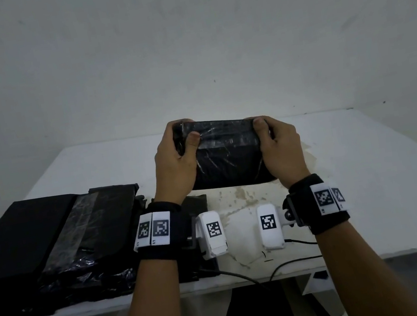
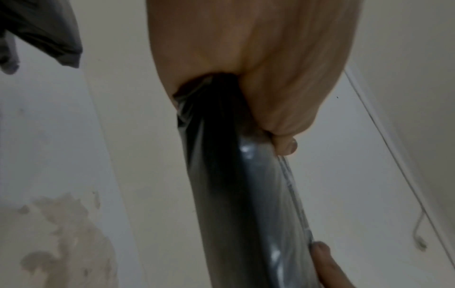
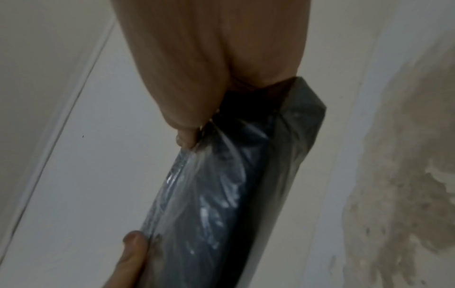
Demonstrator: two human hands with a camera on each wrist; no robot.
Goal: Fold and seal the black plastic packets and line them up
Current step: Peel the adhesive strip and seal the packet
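Note:
A black plastic packet (image 1: 229, 154) with a glossy folded flap along its top edge is held tilted above the white table (image 1: 353, 149). My left hand (image 1: 174, 161) grips its left end, thumb pressed on the flap, fingers curled behind. My right hand (image 1: 279, 145) grips the right end the same way. In the left wrist view the packet (image 2: 234, 185) runs down from my left hand (image 2: 258, 68), and the other hand's thumb shows at the bottom. The right wrist view shows the packet (image 3: 234, 185) under my right hand (image 3: 197, 68).
A stack of black packets and flat black sheets (image 1: 50, 249) lies at the table's left front. The table has a stained, worn patch (image 1: 239, 199) near me. Cables (image 1: 250, 275) hang over the front edge. A grey wall (image 1: 183, 51) stands behind.

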